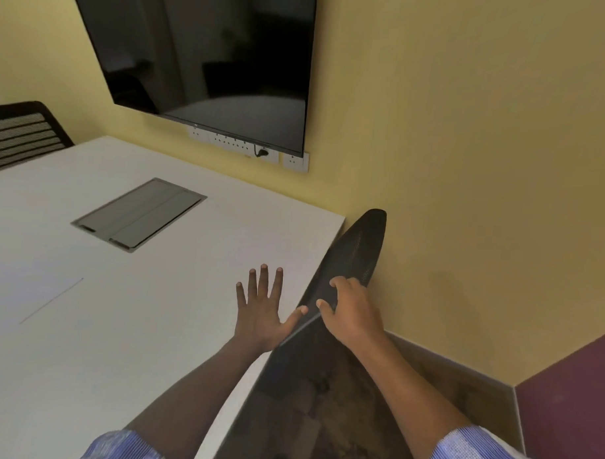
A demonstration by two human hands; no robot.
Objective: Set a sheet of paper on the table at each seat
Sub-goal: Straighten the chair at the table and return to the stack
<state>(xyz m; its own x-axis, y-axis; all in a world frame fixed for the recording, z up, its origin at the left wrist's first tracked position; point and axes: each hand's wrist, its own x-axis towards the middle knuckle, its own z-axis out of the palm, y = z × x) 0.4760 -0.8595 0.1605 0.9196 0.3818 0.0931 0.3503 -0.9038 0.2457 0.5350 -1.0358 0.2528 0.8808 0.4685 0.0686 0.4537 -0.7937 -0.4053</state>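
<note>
A white sheet of paper (21, 298) lies flat on the white table (175, 293) at the left, barely distinct from the tabletop. My left hand (262, 310) is spread flat over the table near its right edge, fingers apart, holding nothing. My right hand (348, 308) rests on the top of a black mesh chair back (358, 252) that stands against the table's right edge, fingers curled over it.
A grey cable hatch (138, 215) is set into the tabletop. A second black chair (21, 133) stands at the far left. A dark wall screen (211, 54) hangs above sockets (293, 162) on the yellow wall. Brown floor shows beside the table.
</note>
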